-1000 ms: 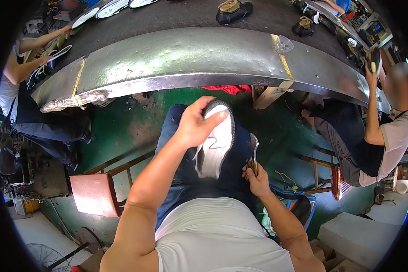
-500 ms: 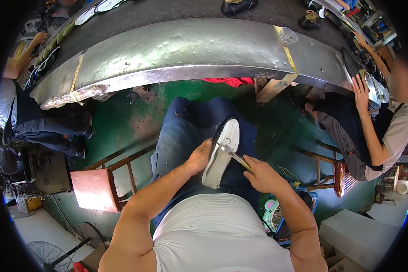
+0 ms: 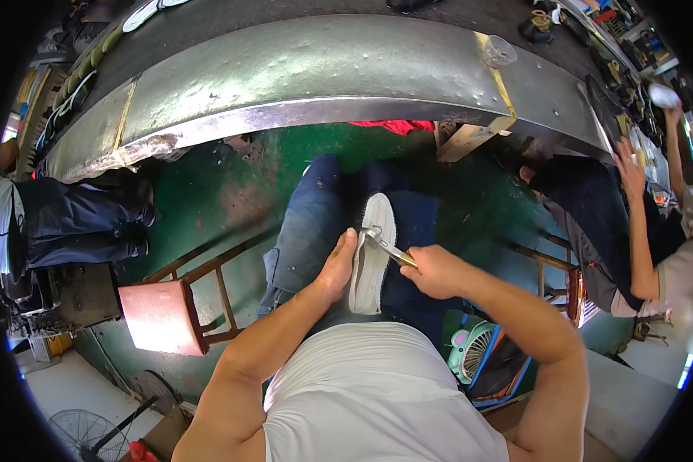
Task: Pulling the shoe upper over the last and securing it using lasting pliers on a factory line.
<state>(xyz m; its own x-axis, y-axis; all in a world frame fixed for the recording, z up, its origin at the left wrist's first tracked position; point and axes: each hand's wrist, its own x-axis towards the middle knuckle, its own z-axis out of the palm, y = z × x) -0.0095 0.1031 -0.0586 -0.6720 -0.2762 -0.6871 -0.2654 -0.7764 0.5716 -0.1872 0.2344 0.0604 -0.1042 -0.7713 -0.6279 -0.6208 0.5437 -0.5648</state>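
Note:
A shoe [image 3: 375,266] with a pale, stitched-edged underside facing up lies lengthwise over my thighs, toe pointing away. My left hand [image 3: 337,264] grips its left edge, thumb near the rim and the other fingers mostly hidden. In the closed fist of my right hand [image 3: 436,272] is the handle of metal pliers [image 3: 391,250]. Their metal head rests at the left rim of the shoe, close to my left thumb. Whether the jaws pinch the edge cannot be made out.
A metal-fronted workbench [image 3: 308,69] spans ahead, with a clear plastic cup [image 3: 500,52] and shoes on it. A stool [image 3: 158,316] stands left, a green fan [image 3: 470,353] right of my lap. Co-workers sit right [image 3: 631,223] and stand left [image 3: 77,215].
The shoe has turned more upright on my lap. The pliers' head has shifted up and left to its rim, my right elbow swinging outward. The right co-worker has raised an arm.

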